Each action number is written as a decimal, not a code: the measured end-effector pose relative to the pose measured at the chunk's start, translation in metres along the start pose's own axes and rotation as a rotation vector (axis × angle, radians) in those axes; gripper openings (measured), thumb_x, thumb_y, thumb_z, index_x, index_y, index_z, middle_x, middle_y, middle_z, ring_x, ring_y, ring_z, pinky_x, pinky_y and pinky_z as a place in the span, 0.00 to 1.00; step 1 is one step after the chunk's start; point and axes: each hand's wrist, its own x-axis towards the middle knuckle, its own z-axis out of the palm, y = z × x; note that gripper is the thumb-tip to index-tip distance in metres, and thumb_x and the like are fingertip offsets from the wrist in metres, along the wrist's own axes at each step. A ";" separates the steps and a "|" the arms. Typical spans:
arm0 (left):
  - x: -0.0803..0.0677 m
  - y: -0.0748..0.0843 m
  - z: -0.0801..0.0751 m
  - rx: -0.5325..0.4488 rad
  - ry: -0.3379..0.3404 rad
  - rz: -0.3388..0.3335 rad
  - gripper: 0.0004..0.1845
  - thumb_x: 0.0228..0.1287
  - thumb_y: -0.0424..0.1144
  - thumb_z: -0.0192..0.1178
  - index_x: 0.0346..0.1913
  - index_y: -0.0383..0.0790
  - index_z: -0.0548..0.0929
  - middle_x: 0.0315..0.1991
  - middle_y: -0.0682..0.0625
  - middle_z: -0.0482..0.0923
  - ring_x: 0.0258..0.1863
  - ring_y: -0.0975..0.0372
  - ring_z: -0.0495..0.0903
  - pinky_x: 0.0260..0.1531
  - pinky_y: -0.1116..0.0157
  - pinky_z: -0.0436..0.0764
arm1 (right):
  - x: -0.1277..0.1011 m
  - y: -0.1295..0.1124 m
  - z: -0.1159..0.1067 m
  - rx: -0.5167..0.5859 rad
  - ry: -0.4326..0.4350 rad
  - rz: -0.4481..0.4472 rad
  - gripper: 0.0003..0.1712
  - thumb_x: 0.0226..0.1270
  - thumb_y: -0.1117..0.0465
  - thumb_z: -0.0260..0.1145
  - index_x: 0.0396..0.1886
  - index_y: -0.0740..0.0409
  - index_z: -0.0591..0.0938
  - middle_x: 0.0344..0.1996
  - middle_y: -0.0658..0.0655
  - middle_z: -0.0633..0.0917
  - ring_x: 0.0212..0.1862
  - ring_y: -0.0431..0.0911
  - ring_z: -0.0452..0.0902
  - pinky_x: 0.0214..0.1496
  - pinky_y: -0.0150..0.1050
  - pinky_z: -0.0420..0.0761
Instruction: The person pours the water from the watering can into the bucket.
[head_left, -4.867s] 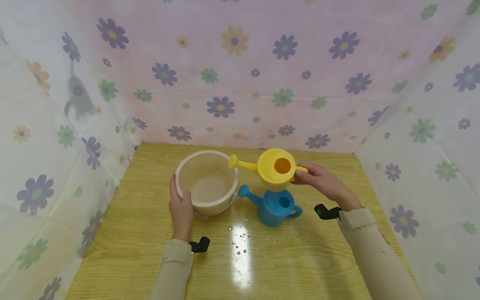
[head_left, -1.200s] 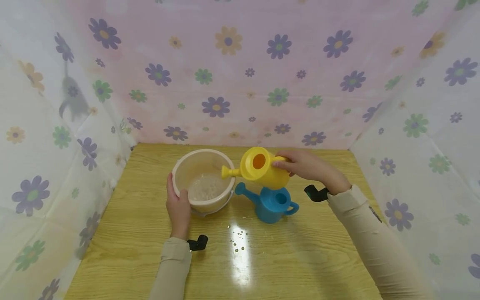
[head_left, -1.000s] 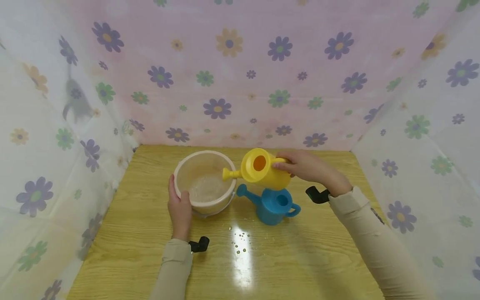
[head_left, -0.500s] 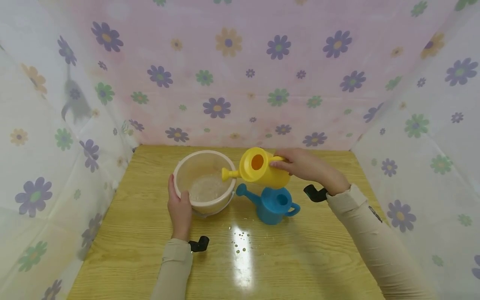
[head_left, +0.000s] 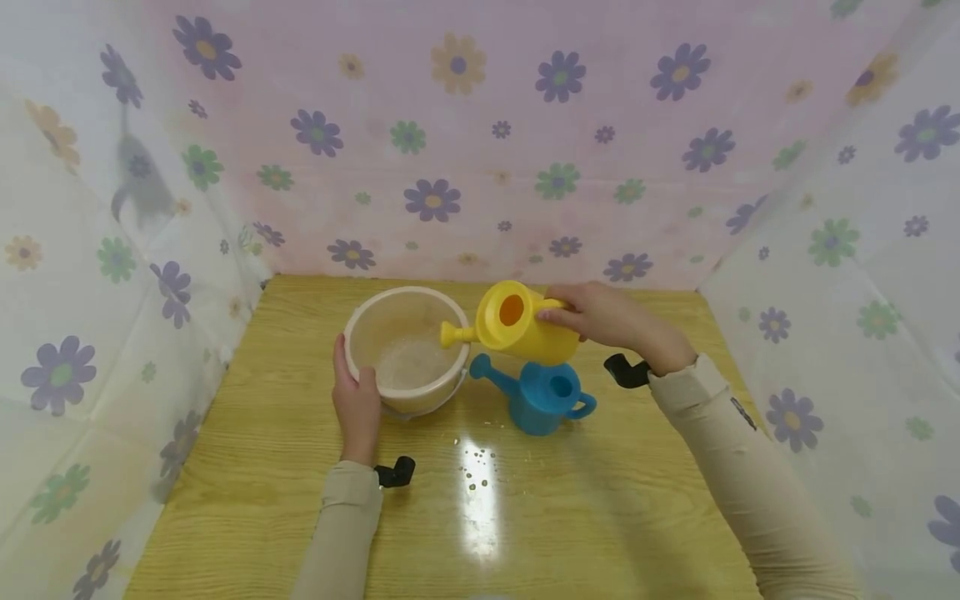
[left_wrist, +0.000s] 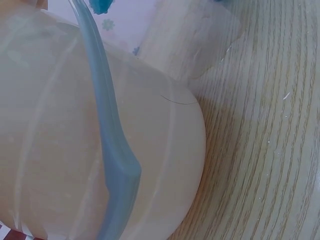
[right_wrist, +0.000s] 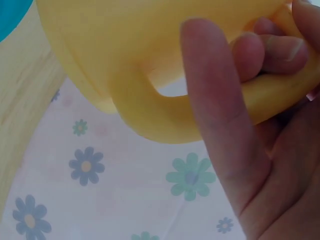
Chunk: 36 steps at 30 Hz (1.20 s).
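Observation:
My left hand (head_left: pixel 357 412) holds the left side of a cream bucket (head_left: pixel 420 403), its thumb by the rim. Bubbly, rippled water (head_left: pixel 408 361) shows inside. With my right hand (head_left: pixel 611 318) I grip the handle of a yellow watering can (head_left: pixel 532 333), tilted left so its spout reaches over the bucket's right rim. In the right wrist view, fingers (right_wrist: pixel 215 90) wrap around the yellow handle (right_wrist: pixel 155 120). The left wrist view shows the bucket's wall (left_wrist: pixel 55 130) and its grey-blue bail handle (left_wrist: pixel 107 115), with the left hand mostly out of sight.
A blue watering can (head_left: pixel 536 407) stands upright on the wooden table (head_left: pixel 600 517), below the yellow can and right of the bucket. Water drops (head_left: pixel 476 479) dot the table in front. Flowered cloth walls (head_left: pixel 510 200) enclose the back and both sides.
Since the earliest frame, the yellow watering can has moved left and tipped toward the bucket, and the water inside has turned bubbly. Over the last second both hands keep nearly the same pose.

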 end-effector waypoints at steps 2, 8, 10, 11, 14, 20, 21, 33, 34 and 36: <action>0.000 0.002 0.000 -0.013 -0.004 -0.002 0.34 0.59 0.34 0.42 0.64 0.73 0.52 0.65 0.61 0.56 0.58 0.58 0.64 0.50 0.57 0.70 | -0.001 -0.001 -0.001 -0.003 0.012 -0.006 0.18 0.63 0.40 0.48 0.33 0.47 0.73 0.24 0.51 0.77 0.26 0.47 0.75 0.26 0.36 0.76; -0.004 0.002 -0.001 -0.006 -0.013 -0.027 0.34 0.59 0.34 0.42 0.64 0.71 0.53 0.65 0.61 0.56 0.60 0.59 0.61 0.53 0.56 0.67 | -0.003 -0.001 0.000 -0.010 0.007 -0.001 0.18 0.62 0.39 0.48 0.33 0.46 0.73 0.24 0.52 0.77 0.24 0.46 0.73 0.25 0.36 0.75; -0.005 0.001 -0.001 0.000 -0.013 -0.036 0.34 0.59 0.34 0.42 0.64 0.72 0.53 0.65 0.62 0.55 0.60 0.59 0.60 0.54 0.56 0.66 | -0.003 0.000 0.001 -0.020 0.008 0.001 0.18 0.62 0.39 0.48 0.33 0.46 0.73 0.23 0.51 0.76 0.23 0.45 0.73 0.25 0.37 0.75; -0.006 0.002 -0.001 0.002 -0.011 -0.037 0.34 0.59 0.34 0.43 0.64 0.73 0.52 0.65 0.62 0.55 0.60 0.59 0.61 0.53 0.57 0.66 | -0.003 0.000 0.001 -0.029 0.014 -0.004 0.18 0.62 0.39 0.48 0.32 0.46 0.73 0.22 0.51 0.76 0.23 0.44 0.73 0.24 0.37 0.74; -0.005 0.002 -0.001 0.002 -0.001 -0.015 0.35 0.59 0.34 0.43 0.64 0.72 0.52 0.65 0.62 0.55 0.60 0.58 0.61 0.52 0.56 0.68 | 0.000 0.000 0.001 -0.060 0.037 -0.023 0.18 0.62 0.39 0.48 0.31 0.46 0.72 0.19 0.50 0.73 0.21 0.43 0.71 0.24 0.37 0.73; -0.003 0.004 0.000 -0.014 0.000 -0.011 0.34 0.59 0.34 0.43 0.65 0.70 0.53 0.65 0.64 0.54 0.61 0.61 0.60 0.54 0.57 0.66 | 0.003 -0.001 -0.001 -0.093 0.054 -0.046 0.18 0.62 0.39 0.48 0.30 0.47 0.71 0.16 0.50 0.67 0.18 0.43 0.66 0.21 0.36 0.68; -0.002 0.004 0.000 -0.015 -0.001 -0.017 0.34 0.59 0.34 0.43 0.65 0.70 0.53 0.65 0.65 0.54 0.61 0.62 0.59 0.55 0.58 0.65 | 0.003 -0.001 -0.002 -0.095 0.053 -0.046 0.18 0.63 0.39 0.48 0.30 0.47 0.71 0.15 0.50 0.67 0.17 0.43 0.66 0.21 0.36 0.67; -0.002 0.004 0.002 -0.005 0.021 0.019 0.34 0.58 0.33 0.43 0.66 0.66 0.54 0.65 0.62 0.56 0.60 0.61 0.60 0.54 0.58 0.66 | 0.005 -0.007 -0.002 -0.150 0.028 -0.059 0.18 0.63 0.39 0.48 0.31 0.47 0.71 0.17 0.49 0.67 0.21 0.42 0.65 0.24 0.36 0.66; -0.002 0.003 0.002 -0.008 0.019 0.016 0.34 0.58 0.33 0.43 0.66 0.67 0.54 0.65 0.62 0.56 0.60 0.61 0.60 0.54 0.57 0.66 | 0.005 -0.008 -0.002 -0.157 0.022 -0.063 0.17 0.63 0.40 0.48 0.31 0.47 0.71 0.17 0.48 0.67 0.21 0.42 0.66 0.24 0.36 0.66; -0.002 0.003 0.002 -0.009 0.017 0.006 0.34 0.58 0.34 0.43 0.66 0.67 0.54 0.65 0.63 0.55 0.60 0.61 0.60 0.53 0.58 0.67 | 0.005 -0.009 -0.002 -0.170 0.010 -0.070 0.17 0.64 0.40 0.48 0.32 0.47 0.71 0.17 0.48 0.67 0.22 0.42 0.66 0.25 0.36 0.66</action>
